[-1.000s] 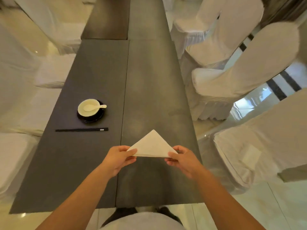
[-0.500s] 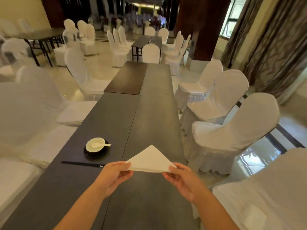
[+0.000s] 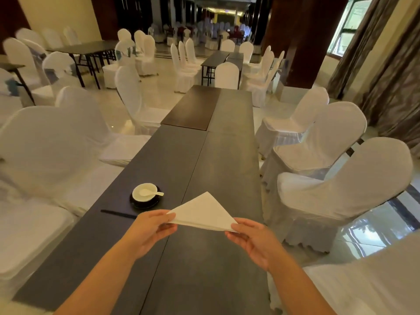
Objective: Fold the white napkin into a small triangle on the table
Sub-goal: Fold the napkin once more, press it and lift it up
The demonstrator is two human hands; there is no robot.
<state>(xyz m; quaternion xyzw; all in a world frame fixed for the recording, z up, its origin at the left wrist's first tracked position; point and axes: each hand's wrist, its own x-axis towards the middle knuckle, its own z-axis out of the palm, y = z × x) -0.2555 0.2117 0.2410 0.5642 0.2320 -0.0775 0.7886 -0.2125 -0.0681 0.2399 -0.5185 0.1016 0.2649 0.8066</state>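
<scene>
The white napkin (image 3: 203, 213) is folded into a triangle with its apex pointing away from me, held up a little above the long dark table (image 3: 218, 160). My left hand (image 3: 150, 230) pinches its left corner between thumb and fingers. My right hand (image 3: 252, 239) pinches its right corner. The long folded edge runs between the two hands.
A white bowl with a spoon (image 3: 145, 193) sits on a dark saucer left of the napkin, with black chopsticks (image 3: 118, 214) in front of it. White-covered chairs (image 3: 336, 192) line both sides of the table. More tables and chairs fill the hall behind.
The napkin has been lifted off the table by both hands. My view has tilted up from the tabletop to the hall.
</scene>
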